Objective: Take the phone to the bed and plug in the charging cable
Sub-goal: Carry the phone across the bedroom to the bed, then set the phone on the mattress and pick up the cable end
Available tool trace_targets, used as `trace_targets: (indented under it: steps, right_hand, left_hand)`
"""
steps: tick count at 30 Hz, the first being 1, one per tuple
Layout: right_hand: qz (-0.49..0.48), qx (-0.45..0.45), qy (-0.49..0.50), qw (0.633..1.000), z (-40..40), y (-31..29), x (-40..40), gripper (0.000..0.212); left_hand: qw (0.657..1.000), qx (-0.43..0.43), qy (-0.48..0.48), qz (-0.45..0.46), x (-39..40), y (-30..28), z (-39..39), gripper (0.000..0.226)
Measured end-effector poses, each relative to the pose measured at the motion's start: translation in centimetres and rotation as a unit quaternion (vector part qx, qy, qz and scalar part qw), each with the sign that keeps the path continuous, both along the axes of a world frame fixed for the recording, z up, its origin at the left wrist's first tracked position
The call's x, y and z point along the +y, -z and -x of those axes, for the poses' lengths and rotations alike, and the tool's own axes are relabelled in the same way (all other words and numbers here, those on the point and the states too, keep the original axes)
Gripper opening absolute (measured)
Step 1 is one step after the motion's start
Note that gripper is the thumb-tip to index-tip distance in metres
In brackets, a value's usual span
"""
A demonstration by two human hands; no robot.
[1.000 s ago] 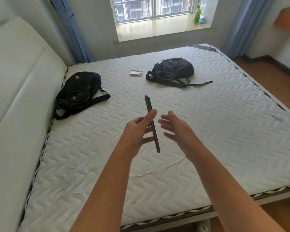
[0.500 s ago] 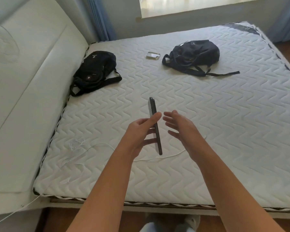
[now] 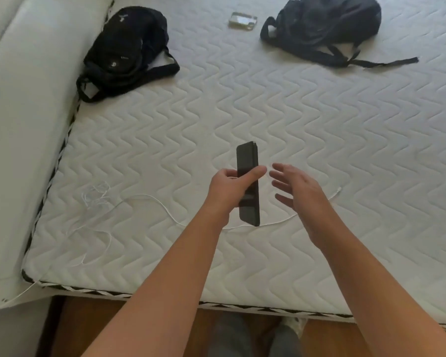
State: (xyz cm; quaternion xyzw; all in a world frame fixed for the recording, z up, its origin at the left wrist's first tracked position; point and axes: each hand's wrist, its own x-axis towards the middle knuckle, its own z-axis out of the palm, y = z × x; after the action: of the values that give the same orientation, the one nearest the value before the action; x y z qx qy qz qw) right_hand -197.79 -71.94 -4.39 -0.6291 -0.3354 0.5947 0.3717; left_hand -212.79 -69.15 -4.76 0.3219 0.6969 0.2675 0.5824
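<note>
Now tipped further downward than a second ago: window, sill and green bottle gone from sight, near edge of the bed (image 3: 216, 292) plus wooden floor (image 3: 327, 331) and trouser legs (image 3: 232, 336) risen into view. Phone (image 3: 247, 161) turned in the left hand (image 3: 229, 189), dark broad face now showing where only the thin edge showed before. More of the white charging cable (image 3: 150, 199) revealed, trailing off the bed's left corner. Right hand (image 3: 299, 189) drawn slightly lower, fingers spread beside the phone, apart from it.

Two black bags (image 3: 125, 51) (image 3: 322, 24), one phone (image 3: 247, 182), one white cable (image 3: 150, 199), two hands (image 3: 228, 190) (image 3: 298, 189), one clear case (image 3: 243, 20)
</note>
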Motion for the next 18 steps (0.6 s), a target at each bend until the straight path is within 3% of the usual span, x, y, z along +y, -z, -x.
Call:
trace_targets:
  steps: [11, 18]
  right_hand:
    - [0.096, 0.018, 0.007, 0.995, 1.3, 19.2, 0.9, 0.019]
    - [0.126, 0.023, 0.012, 0.992, 1.2, 25.3, 2.0, 0.038]
  left_hand:
    - [0.993, 0.074, -0.025, 0.092, 1.9, 20.9, 0.6, 0.069]
    - [0.972, 0.215, 0.057, 0.077, 3.9, 27.0, -1.0, 0.08]
